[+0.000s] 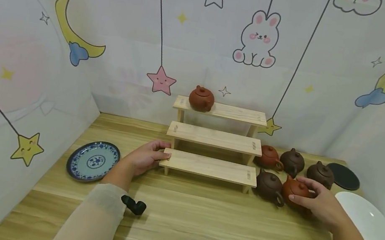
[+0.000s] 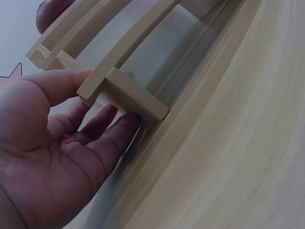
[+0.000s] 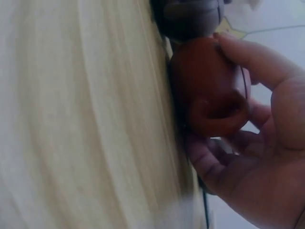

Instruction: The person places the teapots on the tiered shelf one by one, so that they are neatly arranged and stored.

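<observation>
Right hand [image 1: 322, 204] pinching red teapot [image 1: 295, 189] (handle toward wrist), left hand [image 1: 145, 159] gripping 3-tier stand [image 1: 214, 137], stretching crosswise

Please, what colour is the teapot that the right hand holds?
The teapot is reddish-brown, best seen in the head view.

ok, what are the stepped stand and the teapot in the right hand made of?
Stepped stand: looks like bare wood, matte; pale, with faint grain.
Reddish teapot: probably unglazed clay, judging by its even, earthy colour and soft sheen.
</observation>
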Demonstrator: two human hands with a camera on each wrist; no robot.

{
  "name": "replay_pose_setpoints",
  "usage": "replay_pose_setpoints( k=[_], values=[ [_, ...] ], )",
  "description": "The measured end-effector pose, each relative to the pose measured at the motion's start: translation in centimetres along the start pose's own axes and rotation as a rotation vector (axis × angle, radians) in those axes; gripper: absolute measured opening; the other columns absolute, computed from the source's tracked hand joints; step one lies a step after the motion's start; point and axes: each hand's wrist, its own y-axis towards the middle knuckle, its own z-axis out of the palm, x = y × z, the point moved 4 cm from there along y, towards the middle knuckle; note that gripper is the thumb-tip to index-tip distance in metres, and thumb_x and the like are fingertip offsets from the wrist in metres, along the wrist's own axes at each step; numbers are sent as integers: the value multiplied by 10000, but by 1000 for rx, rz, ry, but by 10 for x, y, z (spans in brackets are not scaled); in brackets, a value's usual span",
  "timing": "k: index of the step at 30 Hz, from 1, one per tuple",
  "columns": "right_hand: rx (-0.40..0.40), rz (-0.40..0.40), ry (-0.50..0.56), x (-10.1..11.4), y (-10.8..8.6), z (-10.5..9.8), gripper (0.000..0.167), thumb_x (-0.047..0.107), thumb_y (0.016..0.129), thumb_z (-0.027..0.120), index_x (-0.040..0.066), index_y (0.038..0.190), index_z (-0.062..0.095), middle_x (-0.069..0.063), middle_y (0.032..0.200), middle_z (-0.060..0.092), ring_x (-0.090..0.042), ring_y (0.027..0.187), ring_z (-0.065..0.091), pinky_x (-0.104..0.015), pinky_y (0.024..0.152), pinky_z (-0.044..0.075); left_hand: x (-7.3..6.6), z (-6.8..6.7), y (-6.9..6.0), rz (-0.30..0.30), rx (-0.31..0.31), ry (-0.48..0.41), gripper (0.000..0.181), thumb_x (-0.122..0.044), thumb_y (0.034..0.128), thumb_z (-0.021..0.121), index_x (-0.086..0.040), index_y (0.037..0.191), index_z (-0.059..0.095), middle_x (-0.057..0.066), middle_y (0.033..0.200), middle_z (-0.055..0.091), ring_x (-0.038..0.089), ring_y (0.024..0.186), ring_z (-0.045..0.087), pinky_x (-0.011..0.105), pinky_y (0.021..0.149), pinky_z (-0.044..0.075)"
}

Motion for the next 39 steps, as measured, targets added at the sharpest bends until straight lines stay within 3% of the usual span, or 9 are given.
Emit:
replay_pose_setpoints(
  k=[7,14,20,28,34,39],
  values=[
    [-5,-7,-14,5,-3,0,925,364,933,856,45,1647,362,-314,1485,559,-235,1179,619,-297,807,560,0,0,1,6,15,-6,521,-133,1066,638,-19,1534,441,177,1598,469,131,1185,641,255,968,548],
    [-89,-2,20,32,-9,-10,997,457,944,827,71,1686,285,-363,1570,437,-528,1350,539,-366,848,592,0,-4,0,13,19,-8,539,-127,1074,622,-14,1560,416,177,1583,469,98,1132,658,252,949,557],
    [-168,-57,136,72,-17,-4,963,472,964,798,167,1709,269,-244,1620,437,-423,1394,520,-237,800,591,-1,-4,0,6,11,-1,534,-127,1076,622,-31,1563,424,162,1574,484,114,1158,653,265,969,551],
    [-106,-142,205,139,-13,20,917,388,948,838,230,1691,324,-153,1619,467,-357,1423,534,-181,863,570,-2,0,1,5,32,-2,555,-126,1070,628,-21,1570,412,168,1586,467,116,1161,646,260,971,546],
    [-89,-174,281,183,12,19,937,342,944,846,203,1687,292,-109,1679,421,-380,1470,500,-285,913,596,0,-1,1,9,26,-5,542,-124,1072,621,-17,1564,419,188,1609,445,121,1168,646,257,968,550],
    [-113,-191,233,217,41,10,919,400,924,854,196,1661,343,-84,1670,452,-328,1493,489,-462,1060,546,2,-2,0,10,31,-6,544,-134,1076,623,-21,1567,418,184,1620,431,142,1202,639,249,964,554]
  ],
)
